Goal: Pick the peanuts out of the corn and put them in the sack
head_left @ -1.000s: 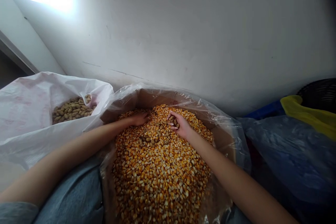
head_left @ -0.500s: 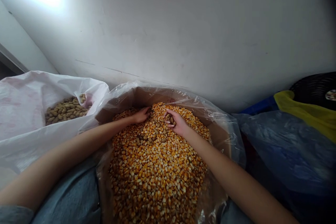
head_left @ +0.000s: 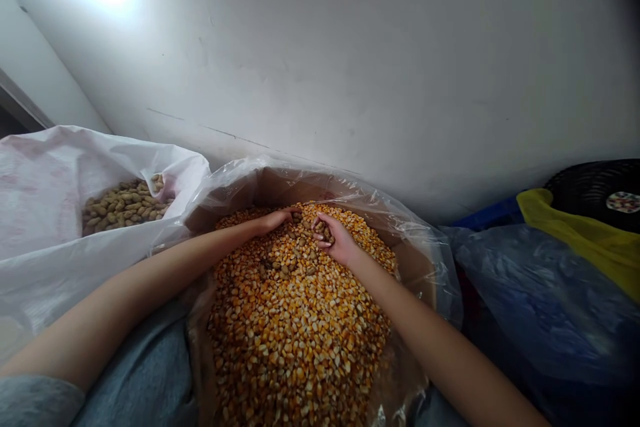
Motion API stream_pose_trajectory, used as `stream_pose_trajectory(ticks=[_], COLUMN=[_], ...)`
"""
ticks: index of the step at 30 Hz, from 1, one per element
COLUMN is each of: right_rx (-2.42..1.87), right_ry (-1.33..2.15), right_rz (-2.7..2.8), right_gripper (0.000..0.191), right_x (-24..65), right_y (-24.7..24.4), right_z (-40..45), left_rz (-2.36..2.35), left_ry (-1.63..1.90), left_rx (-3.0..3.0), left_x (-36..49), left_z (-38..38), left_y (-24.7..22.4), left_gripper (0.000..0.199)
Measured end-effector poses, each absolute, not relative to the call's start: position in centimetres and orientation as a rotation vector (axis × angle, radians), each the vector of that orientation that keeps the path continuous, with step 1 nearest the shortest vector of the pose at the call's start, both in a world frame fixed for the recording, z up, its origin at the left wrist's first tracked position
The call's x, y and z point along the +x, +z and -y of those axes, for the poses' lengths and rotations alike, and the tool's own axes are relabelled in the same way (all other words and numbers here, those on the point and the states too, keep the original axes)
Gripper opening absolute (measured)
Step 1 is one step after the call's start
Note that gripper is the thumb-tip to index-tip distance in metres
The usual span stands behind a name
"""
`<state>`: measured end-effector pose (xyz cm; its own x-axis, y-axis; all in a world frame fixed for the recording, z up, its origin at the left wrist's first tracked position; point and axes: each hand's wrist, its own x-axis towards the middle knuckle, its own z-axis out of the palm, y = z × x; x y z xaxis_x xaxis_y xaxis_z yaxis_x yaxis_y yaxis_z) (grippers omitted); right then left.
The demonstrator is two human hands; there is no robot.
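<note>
My right hand (head_left: 336,240) is curled around a few peanuts in the shell (head_left: 324,232), down on a heap of dried yellow-orange corn kernels (head_left: 295,340). My left hand (head_left: 274,221) lies palm down on the corn, fingers reaching toward the right hand, with nothing visible in it. More peanuts (head_left: 280,267) lie scattered among the kernels just below both hands. The corn fills a cardboard box (head_left: 280,188) lined with clear plastic (head_left: 385,203). A pile of peanuts (head_left: 123,205) sits in a white woven sack (head_left: 90,153) to the left.
A white wall (head_left: 350,67) rises directly behind the box. A blue plastic bag (head_left: 545,300), a yellow cloth (head_left: 590,233) and a black woven basket (head_left: 595,183) lie to the right. My grey-blue clothed lap (head_left: 140,373) is at the bottom left.
My left hand has slid slightly right, closer to my right hand. The right hand stays curled around the peanuts. The whole view has shifted slightly with my head.
</note>
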<state>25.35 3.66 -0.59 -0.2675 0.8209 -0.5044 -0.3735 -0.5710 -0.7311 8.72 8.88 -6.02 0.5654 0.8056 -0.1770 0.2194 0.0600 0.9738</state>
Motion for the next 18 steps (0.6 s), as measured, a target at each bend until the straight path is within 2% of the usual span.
stream_pose_trajectory(ticks=[6, 8, 12, 18], right_rx=[-1.112, -1.091, -1.100, -1.102], right_ry=[1.892, 1.863, 1.809, 1.803], right_rz=[0.602, 0.602, 0.586, 0.596], right_gripper=[0.012, 0.012, 0.012, 0.012], right_x=[26.0, 26.2, 26.6, 26.9], right_y=[0.4, 0.7, 1.1, 1.1], right_z=[-3.9, -4.0, -4.2, -4.4], left_rz=[-0.637, -0.668, -0.962, -1.006], left_ry=[0.422, 0.467, 0.596, 0.305], left_rx=[1.108, 1.106, 1.437, 1.969], left_x=[8.9, 8.4, 7.3, 7.9], left_z=[-8.5, -8.8, -8.9, -7.2], left_y=[-3.4, -3.4, -4.7, -4.5], left_gripper=[0.039, 0.038, 0.040, 0.052])
